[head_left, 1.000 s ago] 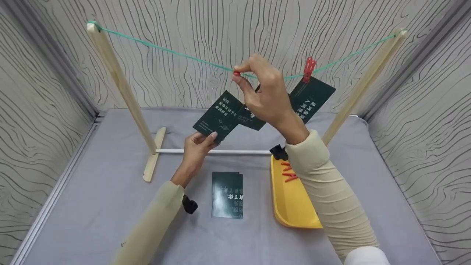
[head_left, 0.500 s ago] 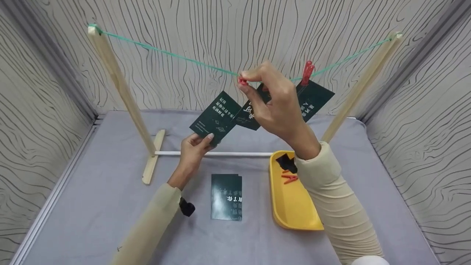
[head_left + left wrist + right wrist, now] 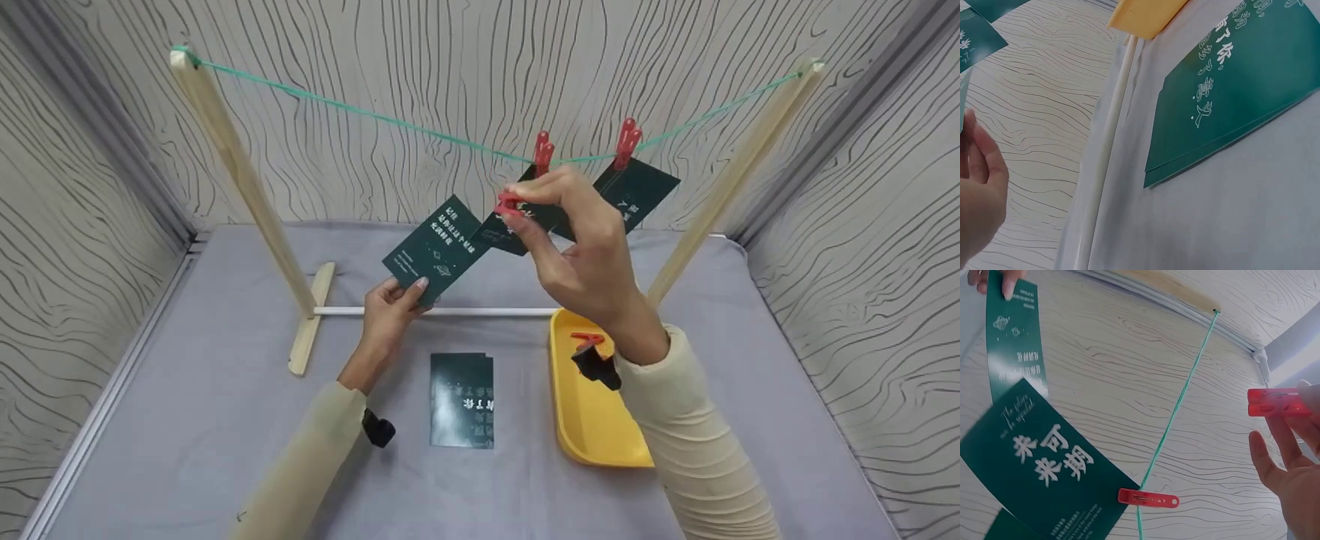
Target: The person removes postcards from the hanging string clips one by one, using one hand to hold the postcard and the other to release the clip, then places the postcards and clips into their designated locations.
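At mid-frame, the left hand (image 3: 390, 313) pinches a card (image 3: 435, 244) best raised to the cord (image 3: 300, 92) before the right hand (image 3: 589, 251), pinching a clip (image 3: 1275, 402), clamps it.

Your table (image 3: 517, 491) carries stacked cards (image 3: 461, 401), a yellow tray (image 3: 592, 424) nearer the right edge, a wooden foot (image 3: 306, 337) nearer the left.

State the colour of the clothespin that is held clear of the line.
Red; the held clothespin shows best in the right wrist view.
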A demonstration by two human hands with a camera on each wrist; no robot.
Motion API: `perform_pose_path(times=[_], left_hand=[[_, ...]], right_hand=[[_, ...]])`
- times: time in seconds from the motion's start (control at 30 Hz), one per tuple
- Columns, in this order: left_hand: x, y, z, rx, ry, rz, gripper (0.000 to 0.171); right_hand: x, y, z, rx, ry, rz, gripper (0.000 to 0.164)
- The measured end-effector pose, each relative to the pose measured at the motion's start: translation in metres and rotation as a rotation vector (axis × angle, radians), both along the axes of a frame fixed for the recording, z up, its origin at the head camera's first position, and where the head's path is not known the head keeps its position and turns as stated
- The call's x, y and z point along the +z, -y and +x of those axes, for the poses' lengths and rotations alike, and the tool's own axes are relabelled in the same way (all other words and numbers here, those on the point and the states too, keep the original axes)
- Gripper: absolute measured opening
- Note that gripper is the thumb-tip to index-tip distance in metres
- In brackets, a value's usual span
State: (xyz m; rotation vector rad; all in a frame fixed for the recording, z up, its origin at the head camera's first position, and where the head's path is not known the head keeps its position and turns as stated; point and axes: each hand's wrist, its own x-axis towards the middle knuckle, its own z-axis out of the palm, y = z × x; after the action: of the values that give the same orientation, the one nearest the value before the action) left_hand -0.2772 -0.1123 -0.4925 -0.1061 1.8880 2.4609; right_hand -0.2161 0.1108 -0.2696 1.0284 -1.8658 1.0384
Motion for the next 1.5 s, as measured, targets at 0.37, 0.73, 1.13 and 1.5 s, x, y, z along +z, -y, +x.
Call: perform_pose_path(times=[0.37,0.73,1.13,1.5], left_hand=[[-0.006,0.005,-0.001,0.034,0.027,0.03,0.028],[-0.013,0.007,-0.003,0.036,0.071,-0.031,0.032],[-0.023,0.011,-0.001,0.009,0.062,-0.017,0.033],[-0.025,0.016,0.0,-0.156,0.078,-0.091,0.028]], right_hand=[[-0.035,-0.019,0.02,0.116,0.237,-0.108,0.033],[-0.073,-0.037,0.037,-0.058,0.458,0.108,0.033],[-0.11,-0.068,0.04,-0.217,0.619,0.246,0.035],[-0.137,-0.098,0.048,-0.344,0.701,0.384,0.033]])
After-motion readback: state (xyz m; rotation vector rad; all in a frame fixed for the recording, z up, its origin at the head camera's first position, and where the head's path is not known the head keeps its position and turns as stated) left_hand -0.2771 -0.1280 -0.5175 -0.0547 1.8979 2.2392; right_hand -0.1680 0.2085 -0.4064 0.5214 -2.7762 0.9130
